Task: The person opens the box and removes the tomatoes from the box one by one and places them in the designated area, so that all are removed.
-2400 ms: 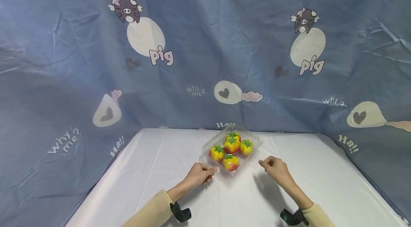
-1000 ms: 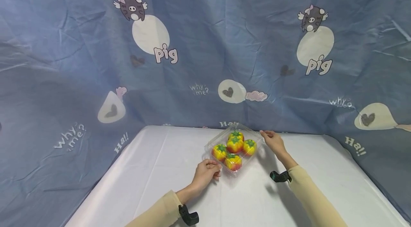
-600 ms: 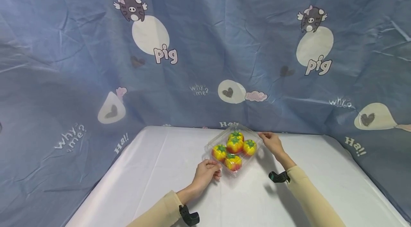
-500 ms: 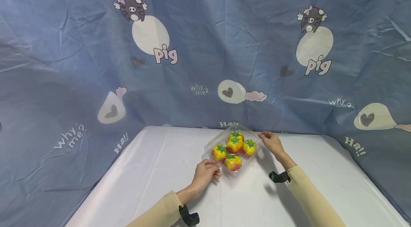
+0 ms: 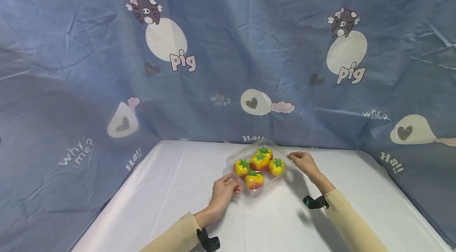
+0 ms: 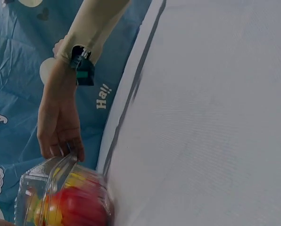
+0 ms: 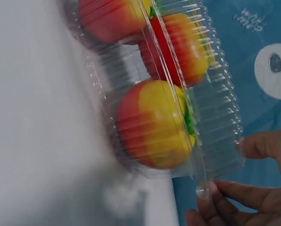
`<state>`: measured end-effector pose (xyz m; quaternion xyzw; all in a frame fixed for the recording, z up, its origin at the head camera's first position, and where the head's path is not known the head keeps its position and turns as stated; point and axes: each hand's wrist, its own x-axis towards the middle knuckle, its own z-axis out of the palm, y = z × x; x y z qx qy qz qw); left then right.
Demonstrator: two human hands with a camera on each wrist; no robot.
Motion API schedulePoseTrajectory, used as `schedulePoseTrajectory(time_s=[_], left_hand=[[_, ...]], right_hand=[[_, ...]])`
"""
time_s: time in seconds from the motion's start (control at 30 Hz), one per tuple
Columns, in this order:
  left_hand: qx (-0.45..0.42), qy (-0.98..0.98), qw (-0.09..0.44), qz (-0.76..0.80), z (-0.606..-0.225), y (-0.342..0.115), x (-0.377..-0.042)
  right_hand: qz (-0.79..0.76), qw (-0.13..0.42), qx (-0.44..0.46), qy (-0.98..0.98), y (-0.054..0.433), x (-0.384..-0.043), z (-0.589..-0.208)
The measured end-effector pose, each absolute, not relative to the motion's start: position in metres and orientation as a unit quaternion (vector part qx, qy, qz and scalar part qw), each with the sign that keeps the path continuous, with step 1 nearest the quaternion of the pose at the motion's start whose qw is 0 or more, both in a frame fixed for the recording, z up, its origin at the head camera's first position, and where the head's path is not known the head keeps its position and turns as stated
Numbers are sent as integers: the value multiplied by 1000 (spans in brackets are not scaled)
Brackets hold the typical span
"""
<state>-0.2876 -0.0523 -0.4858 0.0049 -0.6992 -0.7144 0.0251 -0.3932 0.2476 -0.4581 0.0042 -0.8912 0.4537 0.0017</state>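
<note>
In the head view a clear plastic clamshell box (image 5: 274, 178) is near the far edge of the white table. Inside it are several yellow-and-red fruits (image 5: 254, 180) with green leafy tops, shaped like tomatoes or persimmons. My left hand (image 5: 221, 193) holds the box's left corner with curled fingers; only a sliver of it shows in the left wrist view. At the opposite corner my right hand (image 5: 305, 164) pinches the rim. The right wrist view shows the thumb (image 7: 259, 145) on the ribbed edge and fingertips (image 7: 211, 202) at the corner tab. The lid looks closed.
A white cloth (image 5: 192, 172) covers the table. Behind it hangs a blue printed curtain (image 5: 228, 65), close to the box's far corner. A black band (image 5: 208, 240) is on the left wrist and another band (image 5: 315, 202) on the right.
The right hand has reached the box's right corner and pinched it. In the last half second the box has turned slightly clockwise; the right hand came nearer and the left went a little farther.
</note>
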Motion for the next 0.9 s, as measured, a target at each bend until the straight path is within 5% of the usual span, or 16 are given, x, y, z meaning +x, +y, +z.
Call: schedulePoseTrajectory(time_s=[0.53, 0.9], left_hand=[[22, -744, 48, -667, -486, -58, -295], [9, -741, 2, -671, -481, -67, -302]], right_hand=[[442, -19, -25, -896, 243, -344, -455], [499, -54, -55, -863, 246, -326, -454]])
